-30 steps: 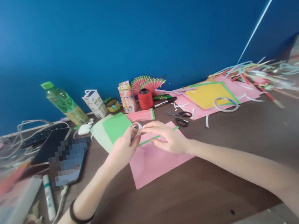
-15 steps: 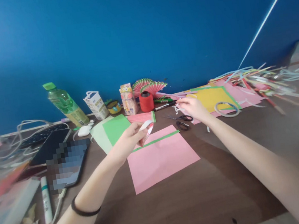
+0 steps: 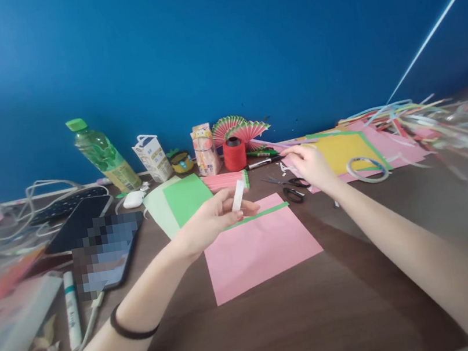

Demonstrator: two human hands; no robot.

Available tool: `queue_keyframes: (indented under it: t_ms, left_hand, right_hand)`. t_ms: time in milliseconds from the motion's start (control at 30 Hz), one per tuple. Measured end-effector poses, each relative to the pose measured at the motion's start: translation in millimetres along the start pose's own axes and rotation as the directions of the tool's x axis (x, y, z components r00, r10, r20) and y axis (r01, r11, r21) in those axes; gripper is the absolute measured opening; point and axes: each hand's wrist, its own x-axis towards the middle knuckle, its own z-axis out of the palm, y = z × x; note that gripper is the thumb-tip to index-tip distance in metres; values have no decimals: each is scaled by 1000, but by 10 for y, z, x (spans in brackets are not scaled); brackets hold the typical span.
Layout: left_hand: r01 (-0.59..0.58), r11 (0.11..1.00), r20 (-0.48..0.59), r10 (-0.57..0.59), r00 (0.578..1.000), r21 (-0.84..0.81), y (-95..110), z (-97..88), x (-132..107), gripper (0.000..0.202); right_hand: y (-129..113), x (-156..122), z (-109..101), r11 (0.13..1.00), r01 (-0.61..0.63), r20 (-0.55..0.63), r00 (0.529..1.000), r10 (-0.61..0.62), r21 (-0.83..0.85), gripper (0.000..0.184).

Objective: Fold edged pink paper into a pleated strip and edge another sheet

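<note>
My left hand [image 3: 214, 216] is closed on a narrow white tape roll [image 3: 238, 195], held edge-on above a pink paper sheet [image 3: 263, 250] with a green strip along its upper part. My right hand [image 3: 311, 165] reaches to the back, its thumb and fingers pinched together; what they hold, if anything, I cannot make out. Just left of that hand are small white scraps [image 3: 283, 169] and a black pen [image 3: 264, 163]. Black-handled scissors [image 3: 293, 193] lie below it, partly open.
Green paper [image 3: 187, 197], a red thread spool [image 3: 235, 155], folded paper fans [image 3: 249, 131] and a green bottle [image 3: 106, 159] stand or lie near the wall. Yellow paper [image 3: 340, 151], a clear tape roll [image 3: 367, 169] and a heap of strips are at right; phones and cables at left.
My left hand has turned the tape roll more upright and its fingers have straightened somewhat. The right hand stays near the scraps. The whole view has shifted slightly.
</note>
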Motion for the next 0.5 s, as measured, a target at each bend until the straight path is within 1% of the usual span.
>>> queue_keyframes:
  t_ms: [100,133,233,300,367,500]
  left_hand:
    - [27,998,-18,-26,999,53,-6,29,9,22]
    - [33,998,-20,-32,999,56,-12,38,12,21]
    - [18,999,-21,-17,1000,44,-42,74,22,22]
    - [-1,998,-8,1,1000,65,-62,101,25,23]
    - [-5,993,8,5,1000,118,-71,123,25,24]
    - [-10,980,3,10,1000,199,-58,140,21,26]
  right_hand:
    - [-319,-159,15,988,61,130,988,-80,142,31]
    - [-415,-218,25,976,102,169,976,-136,193,30]
    - [-643,-383,59,913,207,237,924,-301,352,29]
    - [-737,-462,72,893,206,294,894,-338,399,32]
    - [-790,-509,72,889,206,323,878,-353,410,31]
    - [-813,-532,49,880,209,283,893,-349,426,24]
